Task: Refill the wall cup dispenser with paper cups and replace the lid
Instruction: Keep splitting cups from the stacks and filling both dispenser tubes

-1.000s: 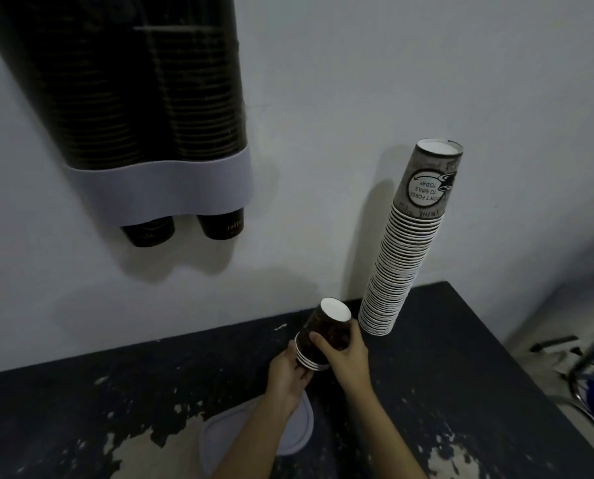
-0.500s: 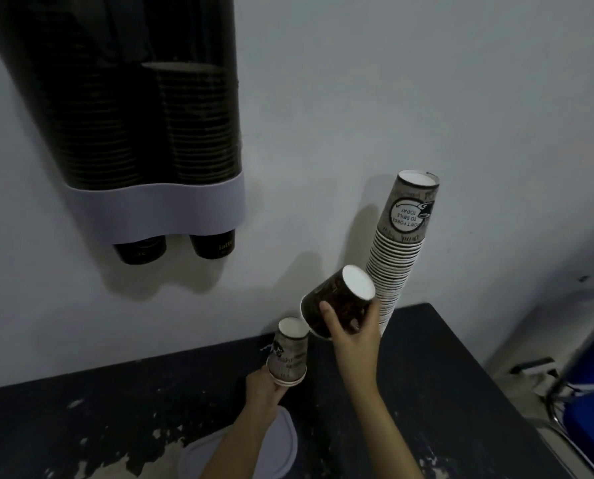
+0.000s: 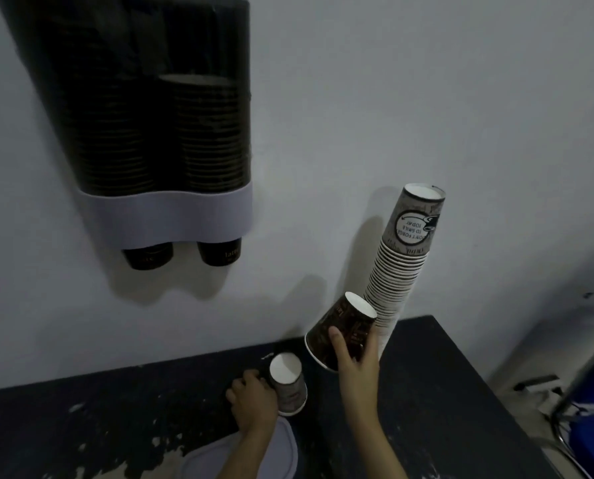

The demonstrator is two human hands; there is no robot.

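The top cup of the tall stack (image 3: 397, 267) carries an upside-down round label reading "DON'T FORGET TO SMILE TODAY". That stack stands mouth-down on the dark surface (image 3: 444, 392) and leans against the wall. On the wall dispenser (image 3: 157, 133), the right cup poking out below the grey band shows "latte" in part; the left one's print is too dim to read.

Your right hand (image 3: 356, 364) is raised off the surface, its fingers (image 3: 337, 344) wrapped around a dark brown cup (image 3: 340, 330), thumb on the near side. The cup's long axis tilts, white base up and right, mouth down and left.

Your left hand (image 3: 254, 399) sits low, curled fingers gripping a pale printed cup (image 3: 288, 385), base up. The grey lid (image 3: 281, 454) lies flat under that wrist.
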